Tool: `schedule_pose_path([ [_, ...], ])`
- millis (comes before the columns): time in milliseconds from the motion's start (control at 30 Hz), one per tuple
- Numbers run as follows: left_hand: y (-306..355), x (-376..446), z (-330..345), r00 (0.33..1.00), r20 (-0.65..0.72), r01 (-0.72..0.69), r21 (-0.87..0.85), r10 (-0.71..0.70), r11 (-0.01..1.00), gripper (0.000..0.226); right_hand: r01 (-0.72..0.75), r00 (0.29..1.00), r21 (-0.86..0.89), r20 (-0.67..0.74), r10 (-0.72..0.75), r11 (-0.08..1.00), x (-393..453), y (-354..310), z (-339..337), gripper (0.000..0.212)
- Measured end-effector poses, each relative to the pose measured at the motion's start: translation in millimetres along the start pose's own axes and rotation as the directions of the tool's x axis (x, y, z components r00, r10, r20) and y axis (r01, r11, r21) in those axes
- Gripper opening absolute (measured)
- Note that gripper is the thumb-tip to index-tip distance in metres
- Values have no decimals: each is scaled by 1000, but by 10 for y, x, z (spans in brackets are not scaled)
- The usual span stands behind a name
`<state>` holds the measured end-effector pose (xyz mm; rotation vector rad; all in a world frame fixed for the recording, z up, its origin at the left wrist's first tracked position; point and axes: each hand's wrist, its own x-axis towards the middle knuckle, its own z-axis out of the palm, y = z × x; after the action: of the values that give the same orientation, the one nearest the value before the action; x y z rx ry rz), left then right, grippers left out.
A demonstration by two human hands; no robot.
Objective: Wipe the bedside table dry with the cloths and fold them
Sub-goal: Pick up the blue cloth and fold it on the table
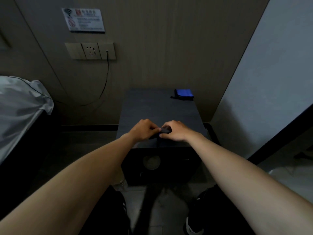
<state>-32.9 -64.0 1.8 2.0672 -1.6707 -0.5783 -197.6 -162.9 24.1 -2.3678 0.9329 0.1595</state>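
A dark bedside table (157,107) stands against the wall in front of me. Near its front edge lies a small dark cloth (165,130), mostly hidden by my fingers. My left hand (144,130) pinches the cloth's left side. My right hand (174,131) pinches its right side, thumb under and fingers curled over it. Both hands touch each other at the cloth. A blue cloth (184,94), folded flat, lies at the table's far right corner.
A bed with white bedding (20,106) is at the left. On the wall are a socket panel (91,50) with a black cable (105,78) hanging down and a sign (83,20). A pale wall (271,78) closes the right side. My shoes are on the floor below.
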Motion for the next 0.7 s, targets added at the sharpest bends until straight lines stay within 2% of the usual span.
schedule_pose_path([
  [133,76,51,-205,997,-62,40,-91,-46,995,44,20,998,52,-57,-17,998,-32,-59,-103,32],
  [233,154,90,-339,996,-72,31,-167,-44,985,33,29,995,57,-98,-24,998,-28,-82,-178,11],
  [300,175,125,-387,996,-87,14,-179,-30,984,40,1,992,96,-129,11,995,-37,-95,-222,3],
  [400,161,159,-422,996,-83,2,-182,-17,983,52,-36,991,294,-110,71,955,-44,-96,-260,10],
  [533,144,135,-454,999,-39,-31,-148,26,989,53,-86,988,524,-67,141,847,-52,-139,-302,19],
  [600,133,120,-449,1000,1,-25,-127,26,992,54,-100,980,572,-84,179,814,-51,-155,-334,28],
  [700,39,144,-421,999,48,-15,-85,19,996,57,-103,977,562,-97,190,820,-62,-151,-369,32],
])
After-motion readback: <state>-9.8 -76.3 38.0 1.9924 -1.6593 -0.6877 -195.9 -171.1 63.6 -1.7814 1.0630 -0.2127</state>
